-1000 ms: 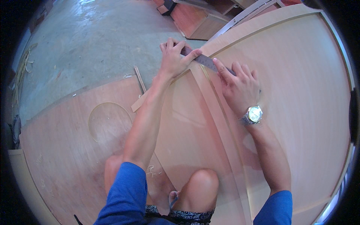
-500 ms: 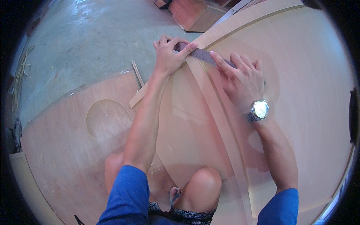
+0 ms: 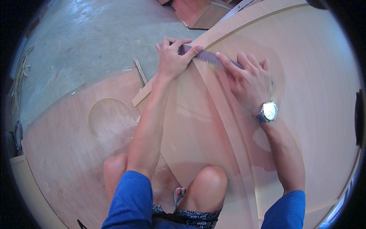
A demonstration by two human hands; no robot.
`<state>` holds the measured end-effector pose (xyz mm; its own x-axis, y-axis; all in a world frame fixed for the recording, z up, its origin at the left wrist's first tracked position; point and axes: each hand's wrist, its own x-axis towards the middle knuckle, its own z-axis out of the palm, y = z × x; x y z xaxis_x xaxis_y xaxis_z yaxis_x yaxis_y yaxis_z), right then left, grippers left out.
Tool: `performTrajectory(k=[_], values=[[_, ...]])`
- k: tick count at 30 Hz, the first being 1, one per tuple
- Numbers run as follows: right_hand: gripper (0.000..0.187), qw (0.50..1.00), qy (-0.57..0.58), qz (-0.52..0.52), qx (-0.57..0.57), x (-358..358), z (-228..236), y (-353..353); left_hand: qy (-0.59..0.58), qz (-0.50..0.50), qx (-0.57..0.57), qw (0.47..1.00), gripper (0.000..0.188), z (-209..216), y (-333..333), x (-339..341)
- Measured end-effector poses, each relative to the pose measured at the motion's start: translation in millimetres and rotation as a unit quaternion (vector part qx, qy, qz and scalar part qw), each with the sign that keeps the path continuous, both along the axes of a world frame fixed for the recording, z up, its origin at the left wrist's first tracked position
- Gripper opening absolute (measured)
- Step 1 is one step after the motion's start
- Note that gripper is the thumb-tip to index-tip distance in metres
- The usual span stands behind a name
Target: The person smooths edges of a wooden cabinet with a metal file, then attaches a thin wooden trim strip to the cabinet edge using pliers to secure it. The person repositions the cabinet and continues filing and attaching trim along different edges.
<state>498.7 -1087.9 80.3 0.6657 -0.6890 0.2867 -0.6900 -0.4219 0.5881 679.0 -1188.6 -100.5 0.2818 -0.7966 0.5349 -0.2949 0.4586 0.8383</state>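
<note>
A dark metal ruler lies slantwise across the corner where wooden edge strips meet on a pale wooden panel. My left hand grips its left end, thumb on top and fingers over the far side. On the ruler's right part rests my right hand, index finger stretched along it and the other fingers bent; its thumb is mostly hidden. A small dark tip shows past the right hand's outer side, and I cannot tell whether it belongs to the ruler. One edge strip runs from the corner toward me.
A flat board with a round outline lies at left on the grey floor. A thin wood strip lies by its far edge. A brown wooden box stands at the back. My bent knee is close to the panel.
Both hands and the ruler hold nearly the same place on the corner. My right hand and wrist have shifted slightly to the right; the view has moved a little.
</note>
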Motion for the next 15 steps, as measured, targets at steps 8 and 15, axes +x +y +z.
performTrajectory(k=[8,15], values=[[0.049,1.0,0.009,-0.02,0.017,1.2,2.4,-1.2,0.023,0.009,0.04,0.999,0.072,0.1,2.4,-3.3],[0.048,1.0,-0.02,-0.017,-0.006,-0.8,-11.1,12.9,0.014,-0.017,0.034,0.999,0.107,0.0,2.7,1.4]])
